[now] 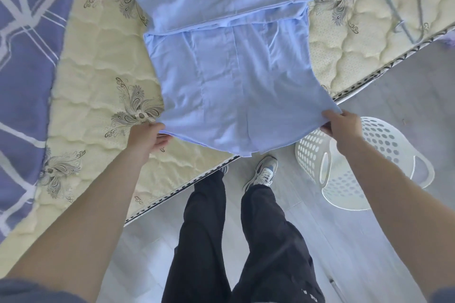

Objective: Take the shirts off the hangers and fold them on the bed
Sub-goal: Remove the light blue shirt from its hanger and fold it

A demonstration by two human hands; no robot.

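Observation:
A light blue shirt (229,61) lies back-up on the cream quilted mattress (98,61), its sleeves folded across the upper part. Its hem hangs a little over the bed's edge. My left hand (147,136) pinches the hem's left corner. My right hand (341,124) pinches the right corner, lifted slightly off the mattress. No hanger is in view.
A purple sheet with white lines (22,56) covers the bed's left side. A white perforated laundry basket (357,167) stands on the grey floor at my right, beside my legs and shoes (263,172). The mattress edge runs diagonally from lower left to upper right.

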